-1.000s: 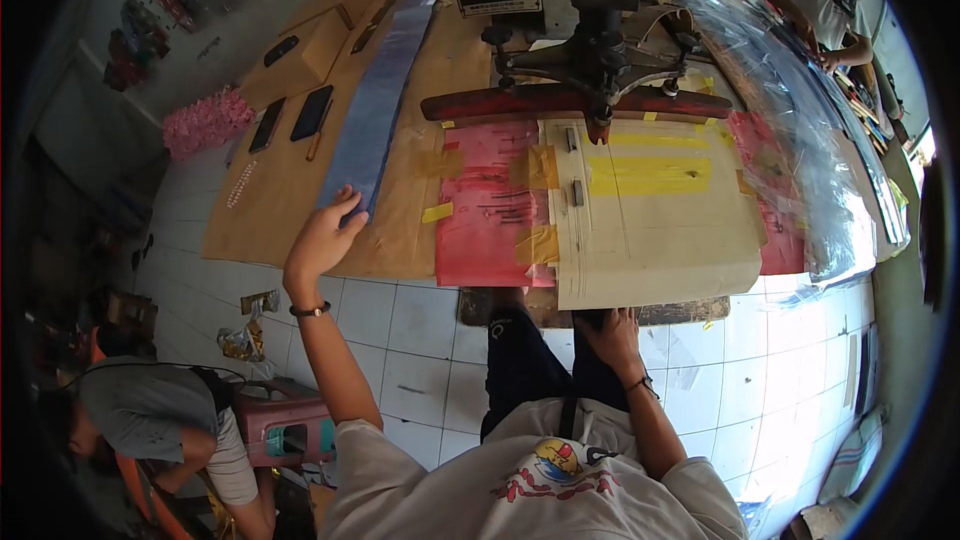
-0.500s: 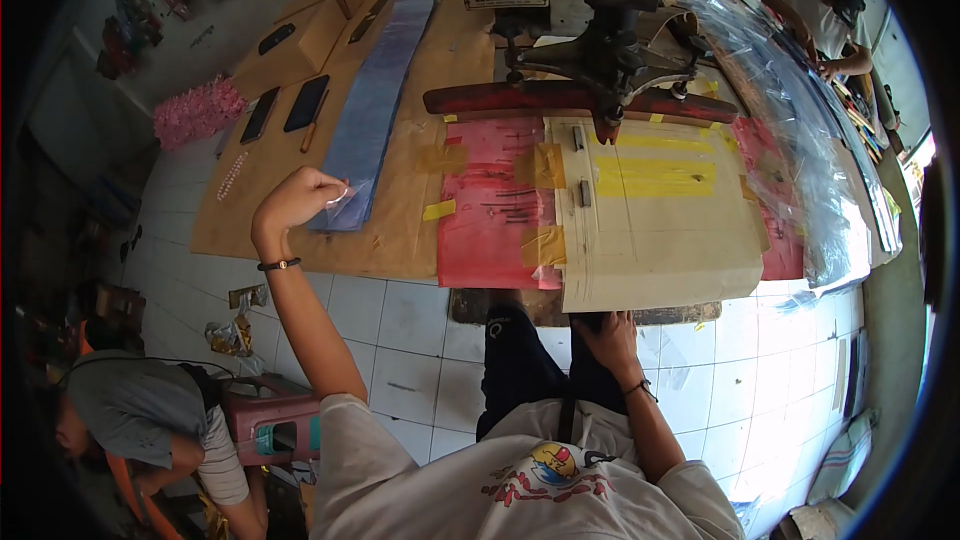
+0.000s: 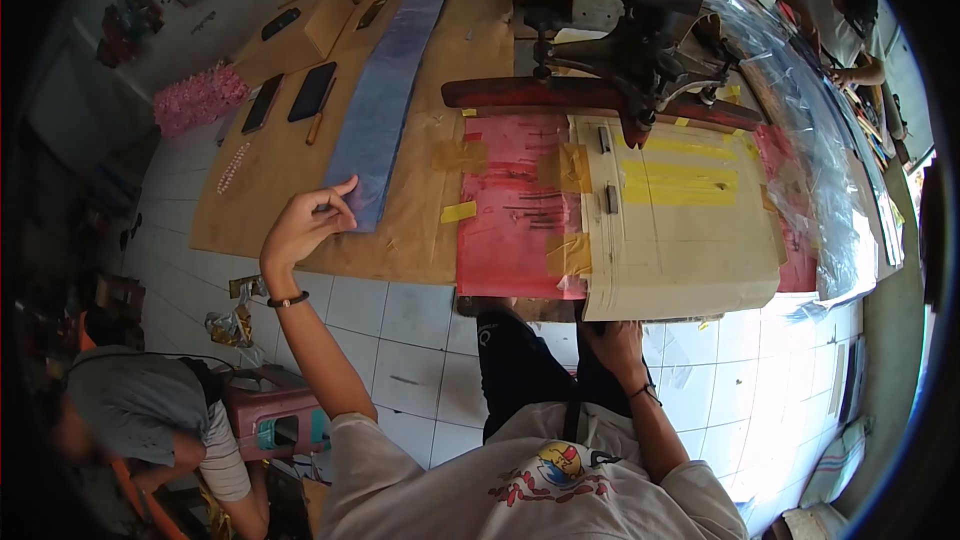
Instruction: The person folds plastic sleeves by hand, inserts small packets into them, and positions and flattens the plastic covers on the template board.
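My left hand [image 3: 312, 222] is over the near end of a long stack of bluish plastic strips [image 3: 385, 100]. Its index finger and thumb are apart, and I see nothing between them. My right hand [image 3: 615, 352] is low, at the front edge of a beige board [image 3: 690, 265], close to my dark-trousered leg. The board hides its fingertips. Yellow tape [image 3: 680, 183] and two small dark metal pieces [image 3: 612, 200] are on the board. Red sheeting [image 3: 510, 240] lies at its left, fixed with brown tape. Above stands a press head with a dark red bar [image 3: 540, 95].
Phones [image 3: 312, 92], a wooden-handled tool [image 3: 315, 128] and a pink bundle [image 3: 200, 98] lie at the left. Clear plastic sheeting [image 3: 790, 110] covers the right side. One person [image 3: 150, 410] sits at lower left; another [image 3: 825, 5] works at upper right.
My left hand's pinch on a bit of clear film has opened, and the film no longer shows. The view has shifted slightly, and my right hand's fingers are now more covered by the board.
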